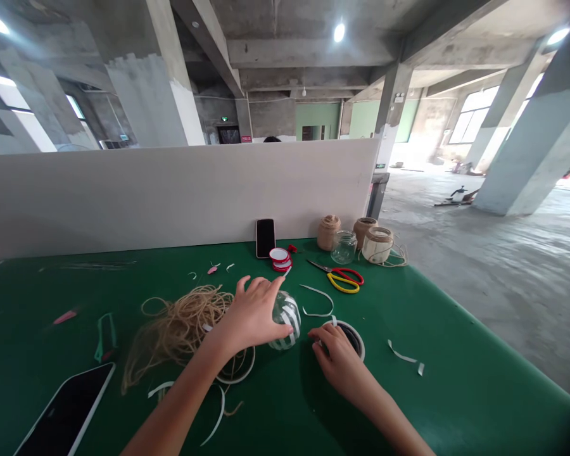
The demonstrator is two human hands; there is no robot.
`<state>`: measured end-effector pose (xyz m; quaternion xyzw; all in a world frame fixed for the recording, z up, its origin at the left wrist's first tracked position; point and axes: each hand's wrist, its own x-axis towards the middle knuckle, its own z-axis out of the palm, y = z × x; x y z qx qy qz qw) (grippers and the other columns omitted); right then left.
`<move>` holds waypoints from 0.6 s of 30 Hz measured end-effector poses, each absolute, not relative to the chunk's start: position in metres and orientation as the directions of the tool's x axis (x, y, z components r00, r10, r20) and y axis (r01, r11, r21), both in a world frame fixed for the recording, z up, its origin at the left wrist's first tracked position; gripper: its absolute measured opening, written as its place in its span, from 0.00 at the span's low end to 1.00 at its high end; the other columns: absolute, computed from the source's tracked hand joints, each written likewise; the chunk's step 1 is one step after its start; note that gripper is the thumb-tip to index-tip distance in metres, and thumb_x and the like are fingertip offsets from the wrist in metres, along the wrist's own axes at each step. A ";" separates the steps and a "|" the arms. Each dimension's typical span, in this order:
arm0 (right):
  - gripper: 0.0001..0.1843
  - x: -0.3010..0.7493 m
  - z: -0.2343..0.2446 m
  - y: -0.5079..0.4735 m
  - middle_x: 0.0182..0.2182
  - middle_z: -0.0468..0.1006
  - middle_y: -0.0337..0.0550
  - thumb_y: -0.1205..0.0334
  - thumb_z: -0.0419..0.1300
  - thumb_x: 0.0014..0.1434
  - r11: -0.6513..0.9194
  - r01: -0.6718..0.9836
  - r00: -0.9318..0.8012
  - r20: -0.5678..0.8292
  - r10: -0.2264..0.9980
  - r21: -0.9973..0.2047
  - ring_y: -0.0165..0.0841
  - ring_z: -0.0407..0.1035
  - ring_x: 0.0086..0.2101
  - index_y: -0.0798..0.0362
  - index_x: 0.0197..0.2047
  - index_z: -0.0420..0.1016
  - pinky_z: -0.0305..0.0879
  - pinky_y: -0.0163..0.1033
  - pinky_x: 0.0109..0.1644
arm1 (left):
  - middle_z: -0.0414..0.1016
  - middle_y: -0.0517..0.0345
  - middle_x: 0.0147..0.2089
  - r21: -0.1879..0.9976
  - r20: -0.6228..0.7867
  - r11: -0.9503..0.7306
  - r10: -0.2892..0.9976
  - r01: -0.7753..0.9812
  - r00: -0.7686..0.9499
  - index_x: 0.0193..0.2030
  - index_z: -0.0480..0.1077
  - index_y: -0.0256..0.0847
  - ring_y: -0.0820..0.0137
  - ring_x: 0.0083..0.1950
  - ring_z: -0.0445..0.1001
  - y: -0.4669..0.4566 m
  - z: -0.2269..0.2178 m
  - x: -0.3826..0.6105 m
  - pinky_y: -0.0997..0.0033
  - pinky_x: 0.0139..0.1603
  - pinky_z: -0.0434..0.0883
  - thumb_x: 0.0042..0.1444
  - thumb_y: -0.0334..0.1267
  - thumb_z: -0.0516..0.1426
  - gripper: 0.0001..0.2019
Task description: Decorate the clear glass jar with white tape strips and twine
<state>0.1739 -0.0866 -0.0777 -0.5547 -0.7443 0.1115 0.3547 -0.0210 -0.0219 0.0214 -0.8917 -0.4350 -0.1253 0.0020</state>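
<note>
My left hand [251, 315] grips a clear glass jar [285, 320] striped with white strips, its fingers spread over the jar's left side. My right hand [336, 358] curls over the rim of a white tape roll [354, 335] with a dark centre, hiding part of it. Left of the jar lies a loose tangle of jute twine [180, 332], partly under my left forearm. A second white ring [244, 369] sits beneath that wrist.
On the green table [437, 373] lie yellow-and-red scissors [339, 277], a red-and-white tape roll [280, 258], and white offcuts. A phone [265, 238] leans on a white partition [171, 196]. Twine-wrapped jars [377, 245] and a bare jar [343, 247] stand behind. A dark tablet [66, 411] lies front left.
</note>
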 end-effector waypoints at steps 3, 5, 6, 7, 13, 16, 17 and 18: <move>0.13 0.170 -0.077 -0.084 0.39 0.75 0.49 0.70 0.51 0.56 0.333 0.729 -0.128 0.359 0.924 -0.598 0.38 0.69 0.40 0.54 0.43 0.73 0.65 0.43 0.45 | 0.69 0.47 0.53 0.169 0.240 -0.608 0.789 0.776 0.566 0.62 0.52 0.46 0.51 0.55 0.65 -0.019 0.019 -0.039 0.47 0.57 0.55 0.46 0.53 0.57 0.37; 0.13 0.167 -0.074 -0.080 0.38 0.76 0.49 0.69 0.51 0.56 0.331 0.715 -0.153 0.324 0.934 -0.616 0.38 0.69 0.40 0.54 0.42 0.74 0.65 0.44 0.45 | 0.70 0.49 0.50 0.225 0.249 -0.581 0.810 0.782 0.531 0.62 0.53 0.47 0.52 0.53 0.67 -0.015 0.013 -0.053 0.52 0.52 0.62 0.46 0.52 0.58 0.36; 0.13 0.165 -0.072 -0.077 0.37 0.76 0.48 0.69 0.51 0.56 0.343 0.693 -0.180 0.310 0.934 -0.634 0.38 0.69 0.39 0.54 0.41 0.75 0.65 0.43 0.44 | 0.71 0.49 0.50 0.262 0.248 -0.557 0.828 0.788 0.502 0.61 0.54 0.47 0.52 0.51 0.68 -0.013 0.010 -0.060 0.55 0.48 0.64 0.46 0.52 0.58 0.36; 0.13 0.163 -0.070 -0.073 0.36 0.77 0.47 0.68 0.51 0.56 0.357 0.656 -0.211 0.293 0.932 -0.665 0.37 0.70 0.38 0.53 0.39 0.76 0.65 0.42 0.43 | 0.71 0.49 0.50 0.307 0.236 -0.525 0.850 0.794 0.471 0.61 0.54 0.48 0.52 0.51 0.69 -0.010 0.007 -0.067 0.57 0.45 0.66 0.46 0.52 0.58 0.35; 0.12 0.147 -0.066 -0.055 0.35 0.78 0.44 0.63 0.53 0.56 -0.084 -0.071 -0.332 -0.056 0.941 -0.994 0.33 0.71 0.35 0.54 0.36 0.77 0.65 0.39 0.43 | 0.65 0.42 0.57 0.734 0.036 -0.251 0.943 0.631 0.332 0.62 0.49 0.45 0.55 0.47 0.73 0.001 -0.003 -0.091 0.61 0.39 0.71 0.50 0.54 0.55 0.35; 0.12 0.140 -0.056 -0.057 0.39 0.77 0.46 0.62 0.54 0.56 -0.216 -0.398 -0.380 -0.054 0.923 -0.892 0.32 0.71 0.41 0.56 0.39 0.75 0.62 0.40 0.51 | 0.64 0.43 0.57 0.873 -0.045 -0.129 0.939 0.470 0.342 0.62 0.48 0.44 0.59 0.45 0.74 0.001 -0.001 -0.092 0.62 0.40 0.72 0.53 0.54 0.53 0.33; 0.13 0.139 -0.051 -0.059 0.42 0.76 0.46 0.61 0.54 0.57 -0.214 -0.474 -0.382 -0.019 0.924 -0.854 0.33 0.70 0.43 0.56 0.42 0.74 0.60 0.41 0.53 | 0.66 0.44 0.56 0.901 -0.049 -0.116 0.930 0.418 0.364 0.62 0.48 0.44 0.59 0.45 0.74 0.000 0.000 -0.090 0.62 0.41 0.72 0.54 0.54 0.52 0.32; 0.14 0.139 -0.044 -0.061 0.44 0.75 0.47 0.62 0.54 0.57 -0.214 -0.528 -0.389 0.011 0.921 -0.822 0.33 0.69 0.44 0.55 0.46 0.72 0.60 0.42 0.53 | 0.68 0.46 0.55 0.922 -0.042 -0.114 0.920 0.369 0.389 0.61 0.49 0.44 0.60 0.45 0.75 -0.001 0.002 -0.088 0.62 0.41 0.72 0.55 0.54 0.51 0.31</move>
